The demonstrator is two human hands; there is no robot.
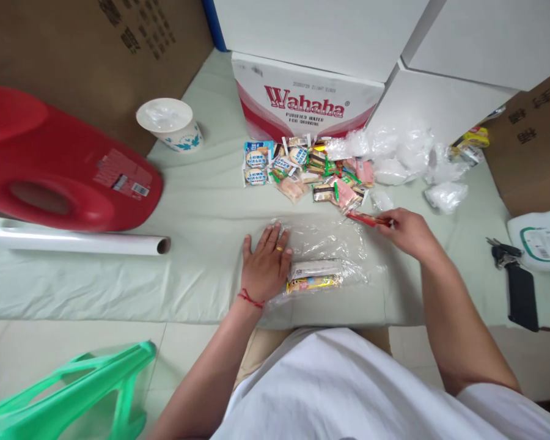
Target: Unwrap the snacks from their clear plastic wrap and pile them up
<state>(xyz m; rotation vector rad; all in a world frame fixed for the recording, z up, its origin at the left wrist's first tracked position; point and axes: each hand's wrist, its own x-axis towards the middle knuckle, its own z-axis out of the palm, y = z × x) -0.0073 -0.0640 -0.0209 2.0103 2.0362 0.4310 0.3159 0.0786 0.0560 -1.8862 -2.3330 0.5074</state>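
Observation:
My left hand lies flat with its fingers stretched out on the left side of a clear plastic bag. On or inside the bag, just right of that hand, are a white stick-shaped packet and a yellow stick-shaped packet; which of the two I cannot tell. My right hand grips the right end of a slim red packet, held at the near edge of the snack pile. That pile of small wrapped snacks lies beyond both hands.
Behind the snacks stands a Wahaha carton. Crumpled clear bags lie to its right. At left are a paper cup, a red jug and a white roll. Keys, a black phone-like object and a white bottle sit right.

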